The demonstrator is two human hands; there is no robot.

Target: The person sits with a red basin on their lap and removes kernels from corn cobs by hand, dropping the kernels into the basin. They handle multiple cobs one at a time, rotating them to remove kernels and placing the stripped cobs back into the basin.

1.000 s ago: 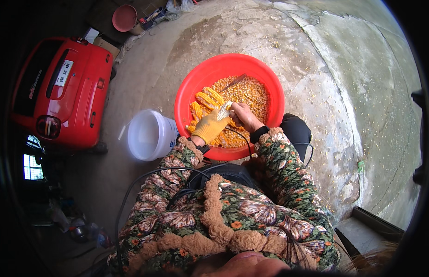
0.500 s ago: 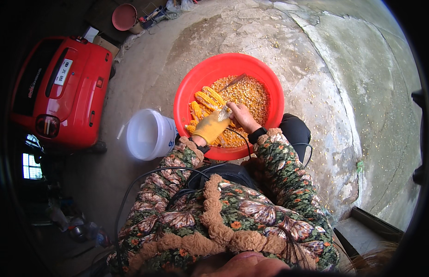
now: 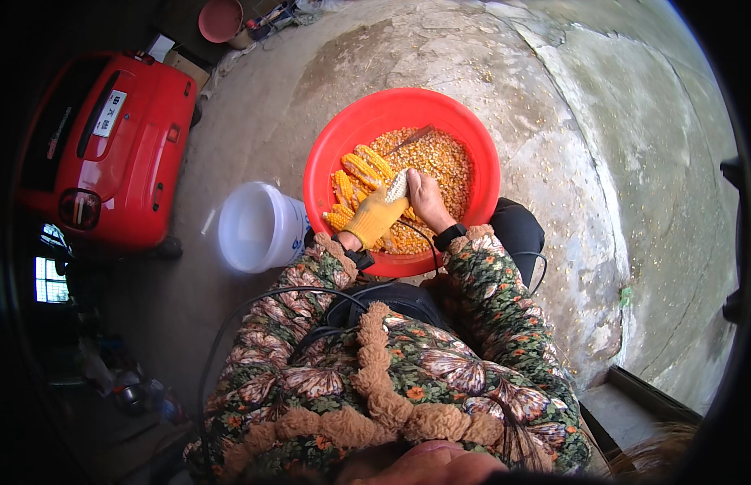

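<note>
A big red plastic tub (image 3: 342,120) holds loose kernels (image 3: 441,162) and several yellow ears of corn (image 3: 364,168), piled at its left side. My left hand (image 3: 372,216), in a yellow knit glove, is closed on a pale, mostly stripped corn cob (image 3: 396,186) above the pile. My bare right hand (image 3: 424,199) is closed on the same cob, its fingers at the upper end. A dark, narrow strip (image 3: 411,141) lies across the kernels near the tub's back; what it is I cannot tell.
A white bucket (image 3: 247,224) stands left of the tub. Further left is a red car (image 3: 138,153). A pink basin (image 3: 220,19) and clutter are at the back left. A dark cable (image 3: 278,291) crosses my left arm. Kernels are scattered on the concrete floor (image 3: 569,186).
My right hand has shifted slightly right on the cob, and more of the pale cob shows between the hands. The view has moved a little, with car and bucket appearing higher.
</note>
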